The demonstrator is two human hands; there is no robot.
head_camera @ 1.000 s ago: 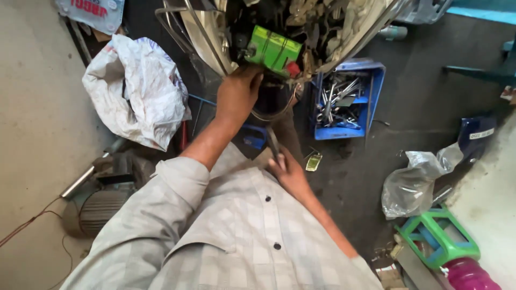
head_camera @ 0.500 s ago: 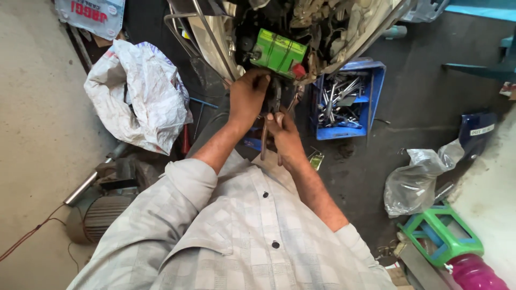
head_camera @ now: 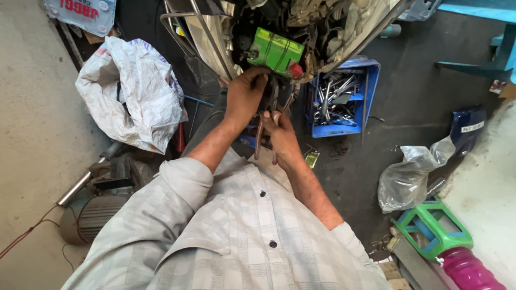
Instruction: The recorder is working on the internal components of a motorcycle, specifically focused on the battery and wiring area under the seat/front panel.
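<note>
Head view looks straight down past a checked grey shirt (head_camera: 231, 236) to two bare hands working at the underside of a machine. Right hand (head_camera: 282, 137) is wrapped shut around the handles of a pair of pliers (head_camera: 267, 126); the handles run down toward the wrist and the tool's nose points up into the dark gap above the knuckles, where its tip is hidden. Left hand (head_camera: 244, 96) sits just beside and above that grip, fingers curled onto a dark part under the green battery (head_camera: 275, 51); whether they pinch anything cannot be told. The battery lies directly above the pliers' nose, tilted, with a red terminal cap (head_camera: 296, 70) at its lower right corner, close to the tool. Right of the grip, near but not touching, stands a blue tray (head_camera: 371, 70) full of spanners. Left of it, well apart, a crumpled white sack (head_camera: 129, 96) lies on the floor, and below that a grey motor (head_camera: 94, 215). Far off to the lower right are a clear plastic bag (head_camera: 408, 177) and a green stool (head_camera: 432, 231).
</note>
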